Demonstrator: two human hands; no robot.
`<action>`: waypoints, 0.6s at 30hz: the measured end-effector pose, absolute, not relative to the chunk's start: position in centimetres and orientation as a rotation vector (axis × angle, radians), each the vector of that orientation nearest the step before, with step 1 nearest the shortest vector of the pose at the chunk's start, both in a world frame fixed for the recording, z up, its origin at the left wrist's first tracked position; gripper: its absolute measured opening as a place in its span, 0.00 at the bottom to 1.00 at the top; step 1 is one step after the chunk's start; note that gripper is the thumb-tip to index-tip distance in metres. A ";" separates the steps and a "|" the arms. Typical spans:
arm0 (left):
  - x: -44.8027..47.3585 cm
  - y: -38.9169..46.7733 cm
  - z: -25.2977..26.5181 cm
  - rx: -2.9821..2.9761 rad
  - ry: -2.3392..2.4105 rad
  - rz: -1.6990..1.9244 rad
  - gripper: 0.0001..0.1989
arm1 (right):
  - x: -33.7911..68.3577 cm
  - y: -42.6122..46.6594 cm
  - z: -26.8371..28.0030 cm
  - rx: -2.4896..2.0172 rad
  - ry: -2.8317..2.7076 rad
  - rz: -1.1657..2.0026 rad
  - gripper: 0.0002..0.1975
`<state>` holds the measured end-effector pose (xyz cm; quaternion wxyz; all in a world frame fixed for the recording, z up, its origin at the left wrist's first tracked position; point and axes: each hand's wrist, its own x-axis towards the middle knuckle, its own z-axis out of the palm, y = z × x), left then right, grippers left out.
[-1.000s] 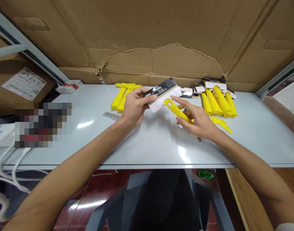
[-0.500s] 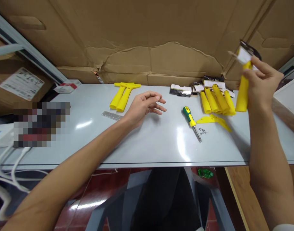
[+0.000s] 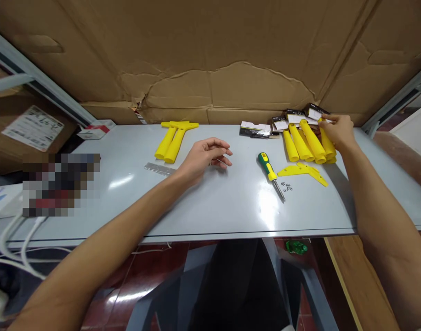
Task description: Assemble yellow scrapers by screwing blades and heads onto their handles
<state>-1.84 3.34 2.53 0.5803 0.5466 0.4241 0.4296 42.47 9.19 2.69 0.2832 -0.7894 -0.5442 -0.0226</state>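
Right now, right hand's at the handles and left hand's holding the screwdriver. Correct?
No: the screwdriver lies on the table, apart from the left hand, as the head view shows. The right hand is at the handles, as you say.

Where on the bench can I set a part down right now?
Bare tabletop lies between the left hand and the screwdriver, and between the red-white box and T-shaped tools. Crowded: back right, with yellow handles, cards and the right hand.

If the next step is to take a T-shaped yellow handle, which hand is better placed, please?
Probably the left hand: it looks empty and is near the T-shaped yellow handles. The right hand is farther, at the other yellow handles.
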 end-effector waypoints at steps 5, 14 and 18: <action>-2.1 3.5 2.2 1.313 0.969 0.968 0.08 | 42.2 8.9 3.2 -2.217 -1.472 -0.024 0.27; -2.5 3.9 2.0 1.344 0.930 0.963 0.08 | 42.4 8.0 4.3 -2.302 -1.577 -0.123 0.23; -2.1 3.6 1.9 1.383 0.935 0.969 0.07 | 43.0 7.8 3.8 -2.325 -1.613 -0.107 0.24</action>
